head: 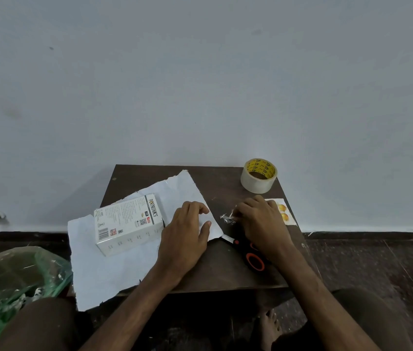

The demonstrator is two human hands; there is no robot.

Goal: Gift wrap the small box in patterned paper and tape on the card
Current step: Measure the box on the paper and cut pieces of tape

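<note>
Both forearms reach forward over the knees. The left hand (187, 231) lies flat, fingers loosely spread, pressing on the torn-edged white paper sheet (104, 272). The right hand (261, 219) has its fingers curled down at small white paper scraps (227, 218); whether it pinches them cannot be told. Black scissors with orange handle loops (253, 260) lie under its wrist. The white printed cardboard box (128, 224) sits on the sheet, left of the left hand. A small white card with yellow pictures (284, 214) peeks out beyond the right hand's knuckles. All this rests on a low dark brown wooden table (225, 277), with a clear tape roll with a yellow core (258, 176) at its far corner, against a pale grey wall (200, 72).

Left hand (184, 240) on paper (93, 274) beside box (126, 224); right hand (261, 221) perhaps on scraps (227, 219).
</note>
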